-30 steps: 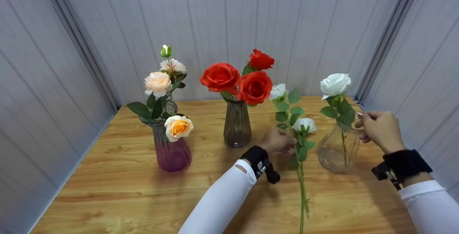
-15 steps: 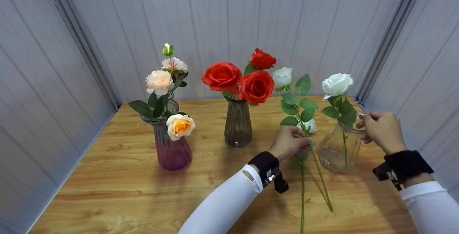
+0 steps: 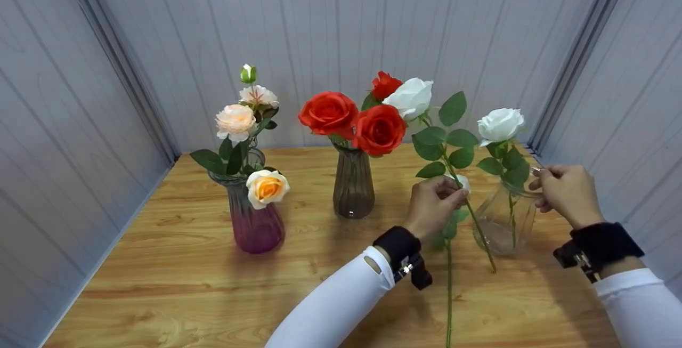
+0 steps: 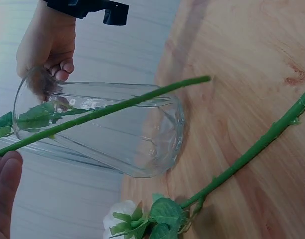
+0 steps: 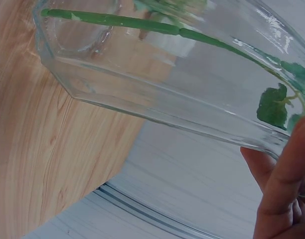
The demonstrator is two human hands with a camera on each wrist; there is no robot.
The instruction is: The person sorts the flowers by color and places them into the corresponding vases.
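My left hand (image 3: 434,204) pinches the stem of a white rose (image 3: 410,98), holding it tilted above the table. The bloom overlaps the red roses in the head view, and the bare stem end (image 4: 192,81) crosses in front of a clear glass vase (image 3: 523,225). At that vase, my right hand (image 3: 567,193) grips the rim between thumb and fingers (image 5: 284,186). Another white rose (image 3: 501,124) stands inside it, its stem (image 5: 142,24) reaching the bottom. A third white rose (image 4: 120,214) lies on the table, partly hidden behind my left hand in the head view.
A smoky grey vase (image 3: 354,188) with red roses (image 3: 327,113) stands at the back middle. To the left is a purple-tinted vase (image 3: 258,231) with peach flowers (image 3: 235,122). Panelled walls (image 3: 303,28) enclose the wooden table (image 3: 176,284) at the back and sides.
My left hand has picked up a white rose from the table, lifting it and shifting it right so the stem end nears the clear vase. The right hand stays at the rim.
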